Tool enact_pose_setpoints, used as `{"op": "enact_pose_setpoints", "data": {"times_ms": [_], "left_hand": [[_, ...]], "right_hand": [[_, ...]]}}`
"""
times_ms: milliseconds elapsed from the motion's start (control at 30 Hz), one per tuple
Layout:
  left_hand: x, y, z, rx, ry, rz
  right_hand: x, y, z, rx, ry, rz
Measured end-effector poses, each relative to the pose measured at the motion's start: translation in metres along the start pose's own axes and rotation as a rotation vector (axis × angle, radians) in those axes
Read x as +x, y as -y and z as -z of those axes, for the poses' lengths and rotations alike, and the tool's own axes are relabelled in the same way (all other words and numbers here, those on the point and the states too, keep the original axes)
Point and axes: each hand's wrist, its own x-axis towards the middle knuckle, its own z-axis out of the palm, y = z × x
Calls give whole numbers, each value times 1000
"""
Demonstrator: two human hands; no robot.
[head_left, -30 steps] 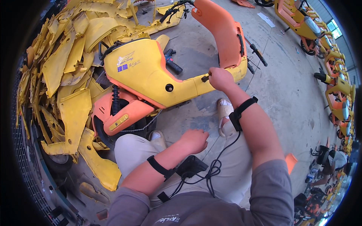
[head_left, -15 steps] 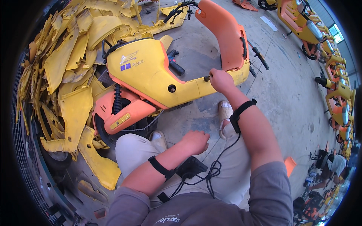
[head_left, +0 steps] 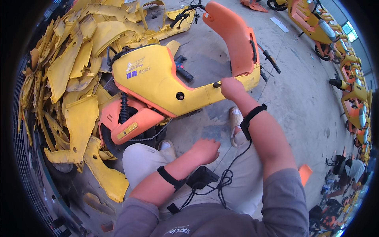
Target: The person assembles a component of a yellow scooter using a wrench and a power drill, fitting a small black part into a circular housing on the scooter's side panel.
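Observation:
A yellow and orange electric scooter (head_left: 148, 75) with its side panel facing me lies across the space in front of me. My right hand (head_left: 233, 88) is closed at the low yellow panel below the orange front shield (head_left: 229, 39). The short dark end of a tool (head_left: 216, 84) sticks out from its thumb side; the rest is hidden in the fist. My left hand (head_left: 206, 151) hangs loosely curled between my knees, apart from the scooter, and nothing shows in it. A dark round hole (head_left: 180, 96) sits in the yellow side panel.
Yellow body panels (head_left: 81, 114) are heaped at the left. On the floor behind the scooter lies a power drill (head_left: 183, 69). Several orange and yellow scooters (head_left: 353, 91) line the right side. A black cable (head_left: 225, 178) loops across my lap. A person (head_left: 351, 170) is at the far right.
The view has shifted slightly. My right hand stays at the same spot on the low panel with its wrist turned a little. My left hand has not moved noticeably.

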Motion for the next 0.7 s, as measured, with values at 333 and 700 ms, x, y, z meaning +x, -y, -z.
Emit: {"op": "enact_pose_setpoints", "data": {"times_ms": [333, 700], "left_hand": [[0, -3, 3, 19, 42, 8], [-3, 0, 3, -4, 17, 15]], "right_hand": [[-5, 13, 1, 44, -100, 96], [-6, 48, -2, 318, -61, 320]]}}
